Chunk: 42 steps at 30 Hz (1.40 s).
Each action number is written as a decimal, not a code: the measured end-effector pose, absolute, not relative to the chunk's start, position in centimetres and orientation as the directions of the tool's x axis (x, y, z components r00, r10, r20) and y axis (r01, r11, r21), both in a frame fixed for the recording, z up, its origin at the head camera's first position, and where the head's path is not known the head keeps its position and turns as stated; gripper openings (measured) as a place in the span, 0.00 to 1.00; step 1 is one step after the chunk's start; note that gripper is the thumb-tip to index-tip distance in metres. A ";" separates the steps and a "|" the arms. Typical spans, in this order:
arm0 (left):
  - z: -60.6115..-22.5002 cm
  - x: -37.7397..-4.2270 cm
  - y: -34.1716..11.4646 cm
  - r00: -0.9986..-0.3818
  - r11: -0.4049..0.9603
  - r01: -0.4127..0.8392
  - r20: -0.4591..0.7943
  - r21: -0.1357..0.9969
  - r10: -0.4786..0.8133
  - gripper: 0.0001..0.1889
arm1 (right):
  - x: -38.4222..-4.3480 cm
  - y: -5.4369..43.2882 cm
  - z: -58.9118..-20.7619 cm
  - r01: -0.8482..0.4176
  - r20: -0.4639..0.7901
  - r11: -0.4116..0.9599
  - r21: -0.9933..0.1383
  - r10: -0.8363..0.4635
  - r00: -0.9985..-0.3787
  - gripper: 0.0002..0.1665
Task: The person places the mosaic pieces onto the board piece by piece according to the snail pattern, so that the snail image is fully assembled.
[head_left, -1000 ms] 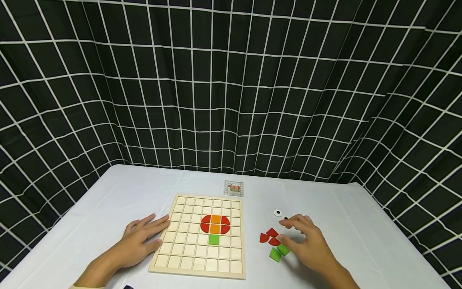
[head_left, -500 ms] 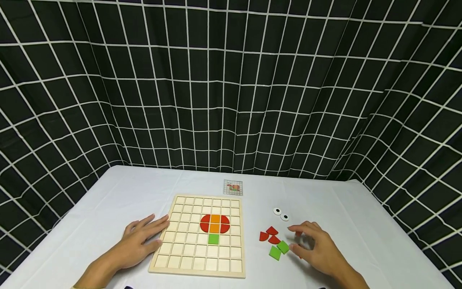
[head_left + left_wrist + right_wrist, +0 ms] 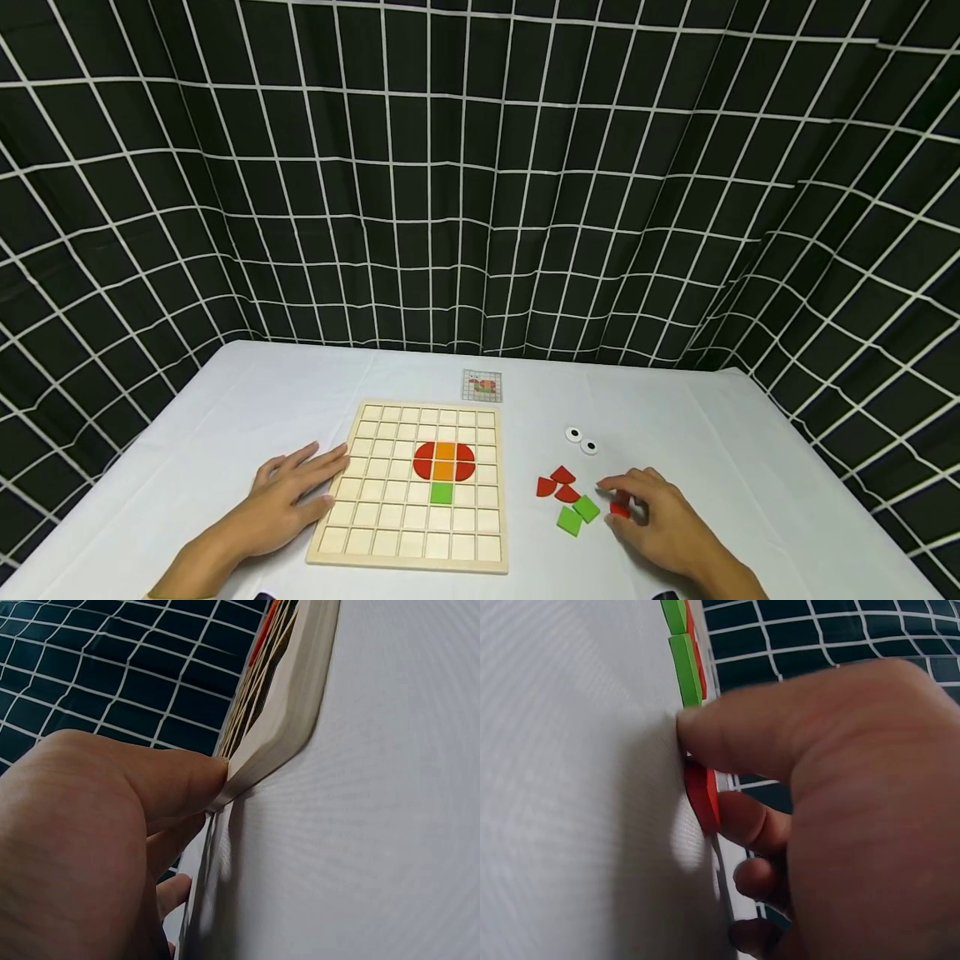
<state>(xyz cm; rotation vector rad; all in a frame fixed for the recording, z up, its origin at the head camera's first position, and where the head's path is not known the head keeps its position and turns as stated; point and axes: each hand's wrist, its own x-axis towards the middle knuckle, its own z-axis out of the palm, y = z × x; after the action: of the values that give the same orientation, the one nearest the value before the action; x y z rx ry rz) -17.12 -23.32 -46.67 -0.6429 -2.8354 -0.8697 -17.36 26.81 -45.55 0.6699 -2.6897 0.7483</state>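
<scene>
Clearly nearer, the right hand [image 3: 658, 518] curves about a red piece [image 3: 619, 509] right of the board [image 3: 394, 495], firmness of hold unclear, while the left hand [image 3: 283, 500], loosely spread, touches the board's left edge.

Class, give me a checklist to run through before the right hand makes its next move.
1. Board steadied: ok; the left hand touches its left edge.
2. Picture card in sight: ok; uncovered beyond the board.
3. Red piece firmly gripped: cannot tell; the right hand is at it, but firmness is unclear.
4. Red piece over the board: not ok; it is off to the right.
5. Other loose pieces uncovered: ok; three red pieces, two green squares, two eye pieces.
</scene>
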 end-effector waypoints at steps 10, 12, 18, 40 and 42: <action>-46.7 -17.1 -23.5 -0.907 0.737 0.421 0.219 0.529 0.361 0.24 | -17.6 26.3 -45.5 -0.444 0.350 0.782 -0.438 -0.307 -0.885 0.22; -46.8 -17.1 -23.5 -0.905 0.738 0.424 0.223 0.525 0.361 0.24 | -17.6 26.2 -45.4 -0.376 0.306 0.816 -0.439 -0.258 -0.916 0.21; -46.8 -17.1 -23.5 -0.899 0.738 0.437 0.238 0.515 0.367 0.23 | -17.6 26.2 -45.4 -0.317 0.264 0.837 -0.445 -0.216 -0.940 0.18; -46.8 -17.1 -23.3 -0.903 0.742 0.429 0.228 0.516 0.364 0.24 | -17.5 26.0 -45.2 -0.281 0.274 0.845 -0.456 -0.167 -0.947 0.14; -46.8 -17.2 -23.3 -0.903 0.742 0.430 0.229 0.515 0.364 0.24 | -17.5 26.0 -45.2 -0.265 0.268 0.854 -0.447 -0.155 -0.951 0.14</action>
<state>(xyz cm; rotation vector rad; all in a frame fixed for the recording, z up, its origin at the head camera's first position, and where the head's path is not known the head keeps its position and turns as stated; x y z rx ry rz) -17.16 -23.34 -46.82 -0.6459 -2.8246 -0.8778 -17.49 25.96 -45.20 0.3227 -2.8074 0.7240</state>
